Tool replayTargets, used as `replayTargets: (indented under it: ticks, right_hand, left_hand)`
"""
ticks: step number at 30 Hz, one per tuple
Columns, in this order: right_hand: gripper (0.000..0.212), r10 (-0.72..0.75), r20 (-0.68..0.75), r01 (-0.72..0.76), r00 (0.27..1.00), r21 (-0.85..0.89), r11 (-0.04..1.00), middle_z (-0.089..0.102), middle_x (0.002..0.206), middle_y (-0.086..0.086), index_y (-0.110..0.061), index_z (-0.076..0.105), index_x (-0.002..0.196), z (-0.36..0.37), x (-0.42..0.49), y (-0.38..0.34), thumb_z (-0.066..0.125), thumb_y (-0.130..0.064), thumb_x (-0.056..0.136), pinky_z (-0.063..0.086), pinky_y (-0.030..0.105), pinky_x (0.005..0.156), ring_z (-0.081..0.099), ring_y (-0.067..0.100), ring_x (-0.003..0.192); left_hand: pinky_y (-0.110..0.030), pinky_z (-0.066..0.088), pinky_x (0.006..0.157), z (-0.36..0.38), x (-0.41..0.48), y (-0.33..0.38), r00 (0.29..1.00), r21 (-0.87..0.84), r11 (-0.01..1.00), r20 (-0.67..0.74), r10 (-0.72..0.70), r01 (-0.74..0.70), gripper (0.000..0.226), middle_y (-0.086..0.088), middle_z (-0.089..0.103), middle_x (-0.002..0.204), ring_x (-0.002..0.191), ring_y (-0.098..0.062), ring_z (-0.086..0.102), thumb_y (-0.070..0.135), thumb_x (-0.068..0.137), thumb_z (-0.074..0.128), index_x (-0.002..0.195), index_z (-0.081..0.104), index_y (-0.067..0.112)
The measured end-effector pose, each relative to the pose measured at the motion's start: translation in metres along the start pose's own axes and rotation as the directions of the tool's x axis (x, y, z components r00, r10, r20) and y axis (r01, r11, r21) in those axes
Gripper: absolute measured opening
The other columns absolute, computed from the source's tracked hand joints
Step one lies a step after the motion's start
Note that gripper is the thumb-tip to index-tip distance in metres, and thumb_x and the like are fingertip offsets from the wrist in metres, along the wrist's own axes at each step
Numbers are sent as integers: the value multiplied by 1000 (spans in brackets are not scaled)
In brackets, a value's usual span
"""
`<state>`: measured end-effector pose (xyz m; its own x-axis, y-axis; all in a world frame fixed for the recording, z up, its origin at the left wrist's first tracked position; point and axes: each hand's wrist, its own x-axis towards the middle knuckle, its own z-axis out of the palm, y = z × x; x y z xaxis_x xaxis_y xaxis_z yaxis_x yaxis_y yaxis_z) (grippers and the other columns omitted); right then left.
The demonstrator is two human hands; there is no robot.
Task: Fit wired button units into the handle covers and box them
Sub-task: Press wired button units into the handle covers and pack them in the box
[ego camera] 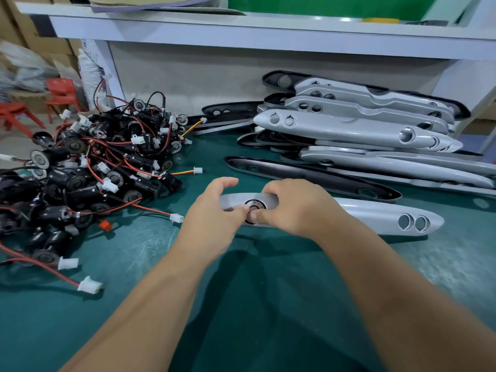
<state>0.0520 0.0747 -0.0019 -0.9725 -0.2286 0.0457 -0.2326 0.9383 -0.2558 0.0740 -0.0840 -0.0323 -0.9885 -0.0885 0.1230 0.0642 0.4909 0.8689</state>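
Centre frame: left hand (212, 210) and right hand (292, 208) hide much of a grey handle cover (375, 214), thumbs masking part of its button unit (255, 204); the left fingers' contact cannot be told. The pile of wired button units (94, 167) runs off the left edge, the stack of handle covers (362, 130) off the right.

The dark green matted surface (139, 248) carries a tangled pile of black cylindrical button units with red and black wires and white plug connectors (88, 167) at the left. A stack of silver-grey plastic handle covers (357, 130) lies at the rear right, mixed with black inner pieces. Just in front of the stack lies one long black oval trim piece (308, 178). Nearer, beside it, a single silver-grey plastic handle cover (375, 214) lies flat, its two round holes at the right end.
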Motion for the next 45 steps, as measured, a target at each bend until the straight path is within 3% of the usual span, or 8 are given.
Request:
replayTargets:
  ticks: [5,9,13,18,25,29,42,45]
  right_hand:
    - [65,-7,-13,6,1000,-72,997,50,85,-11,-28,54,93,8,1,0,49,-84,62,30,32,70,49,13,82]
    - [61,-31,-52,26,998,-101,995,47,79,-11,-28,53,89,12,3,0,48,-84,64,27,30,62,46,10,74]
    - [59,-74,-20,72,997,-112,991,49,77,-10,-25,52,84,9,3,2,51,-82,66,25,27,53,44,5,68]
    - [61,-114,31,118,993,-138,983,52,82,-9,-24,53,91,6,3,5,52,-79,67,37,32,63,49,14,78]
    - [62,-131,-29,123,991,-202,972,47,76,-10,-24,47,82,9,0,7,41,-84,67,26,30,56,46,14,73]
    - [68,-160,-161,112,974,-272,956,43,80,-11,-23,45,89,22,-8,6,31,-86,67,22,30,68,37,14,76]
    - [75,-84,-309,-4,947,-273,962,38,82,-8,-21,40,88,36,-13,-8,7,-83,64,20,32,71,31,17,78]
    - [82,-107,-262,38,959,-254,966,47,91,-9,-23,49,103,37,-13,-4,14,-86,64,27,33,78,43,17,87]
  left_hand:
    - [-10,37,41,1,0,-1,1000,-21,1000,4,-1,2,37,7,59,67,42,0,45,22,87,63,115,50,41]
    - [-6,38,51,1,1,-3,1000,9,1000,2,-8,8,37,11,58,83,61,-1,52,24,88,62,120,50,40]
    - [-7,35,43,1,2,-4,1000,14,1000,11,-28,28,36,9,57,82,57,-2,50,26,89,62,119,49,42]
    - [-11,34,38,0,3,-6,998,-21,999,42,-46,47,36,5,58,72,39,-3,42,28,87,65,114,48,44]
    - [-13,36,53,1,0,-3,998,42,999,47,-30,28,34,4,60,100,71,-3,53,30,91,59,122,48,40]
    - [-14,31,59,0,-1,-3,997,88,995,66,-43,37,34,2,55,117,82,1,50,32,94,54,126,47,39]
    - [-16,34,62,-2,0,-2,998,105,994,56,-34,28,13,4,48,111,81,-1,50,31,96,50,106,46,40]
    - [-27,42,76,-5,2,-5,995,72,997,85,-44,38,13,2,56,112,91,-7,54,30,95,53,104,50,39]
